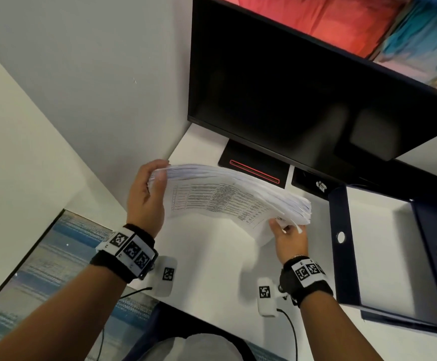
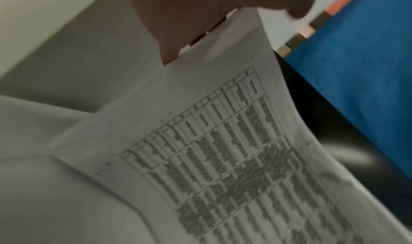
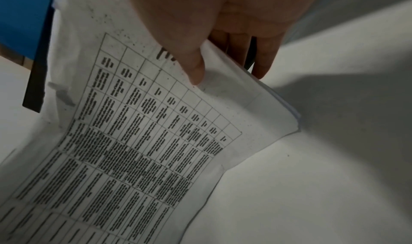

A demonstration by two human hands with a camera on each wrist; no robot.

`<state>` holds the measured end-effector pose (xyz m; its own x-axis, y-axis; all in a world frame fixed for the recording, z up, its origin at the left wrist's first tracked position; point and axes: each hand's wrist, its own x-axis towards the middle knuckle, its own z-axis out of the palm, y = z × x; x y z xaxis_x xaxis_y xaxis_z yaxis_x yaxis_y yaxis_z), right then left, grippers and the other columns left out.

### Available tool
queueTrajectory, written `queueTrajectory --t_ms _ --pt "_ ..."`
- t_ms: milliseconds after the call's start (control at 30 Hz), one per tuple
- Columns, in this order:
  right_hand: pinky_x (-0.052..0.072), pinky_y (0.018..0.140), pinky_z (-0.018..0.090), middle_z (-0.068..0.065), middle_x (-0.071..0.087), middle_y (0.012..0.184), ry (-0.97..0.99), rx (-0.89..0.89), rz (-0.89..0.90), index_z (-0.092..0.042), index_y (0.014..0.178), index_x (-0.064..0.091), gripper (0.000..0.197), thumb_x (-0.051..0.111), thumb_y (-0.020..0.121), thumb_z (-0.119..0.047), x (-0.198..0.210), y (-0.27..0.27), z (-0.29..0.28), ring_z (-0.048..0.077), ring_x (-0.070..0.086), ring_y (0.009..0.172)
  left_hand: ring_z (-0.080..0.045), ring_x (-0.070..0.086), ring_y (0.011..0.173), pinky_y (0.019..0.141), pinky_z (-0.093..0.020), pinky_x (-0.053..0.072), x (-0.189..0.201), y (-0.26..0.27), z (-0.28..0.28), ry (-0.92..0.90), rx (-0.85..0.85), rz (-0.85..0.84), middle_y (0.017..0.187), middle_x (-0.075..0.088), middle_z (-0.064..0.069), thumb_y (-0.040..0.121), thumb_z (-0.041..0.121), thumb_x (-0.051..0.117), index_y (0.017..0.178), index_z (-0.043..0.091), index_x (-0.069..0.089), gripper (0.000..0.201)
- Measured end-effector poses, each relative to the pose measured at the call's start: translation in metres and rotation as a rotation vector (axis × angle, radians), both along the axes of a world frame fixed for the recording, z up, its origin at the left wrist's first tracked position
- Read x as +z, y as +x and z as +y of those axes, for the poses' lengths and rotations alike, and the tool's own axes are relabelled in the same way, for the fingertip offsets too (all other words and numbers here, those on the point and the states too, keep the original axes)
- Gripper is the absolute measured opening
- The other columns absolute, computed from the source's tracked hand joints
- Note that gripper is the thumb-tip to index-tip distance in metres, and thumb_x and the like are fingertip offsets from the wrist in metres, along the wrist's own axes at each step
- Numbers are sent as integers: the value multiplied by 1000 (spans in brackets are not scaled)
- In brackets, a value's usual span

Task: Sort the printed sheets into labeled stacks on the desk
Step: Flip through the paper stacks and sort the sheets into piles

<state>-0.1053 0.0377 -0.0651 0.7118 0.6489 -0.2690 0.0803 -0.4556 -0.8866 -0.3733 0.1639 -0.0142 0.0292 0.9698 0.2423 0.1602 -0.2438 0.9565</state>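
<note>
A thick stack of printed sheets [image 1: 227,196], its top page a dense table, hangs lifted and sagging above the white desk [image 1: 212,269]. My left hand [image 1: 147,194] grips the stack's left end, fingers wrapped over the edge; the left wrist view shows the sheets [image 2: 223,150] running out from under that hand [image 2: 178,27]. My right hand [image 1: 287,235] pinches the stack's near right corner, thumb on top and fingers beneath, as the right wrist view shows: sheets [image 3: 144,133], hand [image 3: 211,36].
A dark monitor [image 1: 303,100] stands behind the stack on a black base [image 1: 253,170]. An open navy box file [image 1: 384,246] with a white inside lies at the right. A white partition wall [image 1: 82,87] borders the desk at the left. Carpet [image 1: 42,269] lies below.
</note>
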Motion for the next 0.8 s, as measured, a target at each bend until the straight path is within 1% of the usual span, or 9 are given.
queueTrajectory --t_ms 133,233,300,367,433,500,567,667,800 --pt "45 83 29 -5 63 87 -2 -5 0 -21 98 62 16 72 88 -16 0 1 0 14 60 82 5 57 79 66 -8 42 3 8 15 -79 120 22 95 65 3 98 16 46 97 23 62 17" --pt "44 79 22 -9 60 85 14 12 -6 -7 106 63 19 69 90 -16 -2 3 1 1 56 76 8 59 82 70 -6 46 1 3 19 -72 37 -45 103 64 1 97 24 50 119 26 52 23" --pt "43 68 11 -12 55 79 -1 28 -5 -4 105 61 19 65 93 -17 -3 4 1 -1 52 70 6 62 87 76 -11 52 -9 -6 21 -142 -46 -13 107 60 7 88 37 62 131 35 38 49" --pt "44 73 18 -9 58 78 -7 14 23 -5 102 59 18 65 93 -20 -3 5 2 1 55 71 -4 64 97 86 -25 55 -27 -15 25 -239 -92 140 113 61 6 82 45 67 129 29 42 56" --pt "46 83 27 -2 69 93 5 5 43 -7 107 65 21 67 92 -23 -4 5 2 9 64 86 -14 63 107 93 -37 53 -36 -21 27 -237 -126 306 116 64 6 88 49 57 129 20 52 51" --pt "47 88 30 2 71 105 10 4 21 -11 115 66 26 67 92 -23 -4 5 1 16 65 97 -12 61 108 92 -32 52 -39 -19 25 -205 -127 311 117 64 7 97 37 49 132 17 52 40" --pt "49 90 33 5 70 103 2 12 -3 -8 114 66 25 66 93 -21 -4 2 -2 18 65 95 -12 57 103 83 -18 46 -36 -14 15 -217 -78 289 114 59 5 100 23 48 133 12 46 35" --pt "49 99 40 4 68 103 -8 42 -56 -9 117 63 25 62 95 -21 -5 -3 0 19 64 98 -20 53 104 85 -28 40 -34 -7 6 -304 -43 262 115 55 1 99 16 49 134 12 40 36" --pt "53 92 39 3 69 102 -29 86 -165 -14 122 53 25 57 98 -22 3 10 15 21 66 97 -21 55 93 77 -32 41 -28 -5 27 -406 91 323 106 59 -1 98 24 54 123 10 51 29"
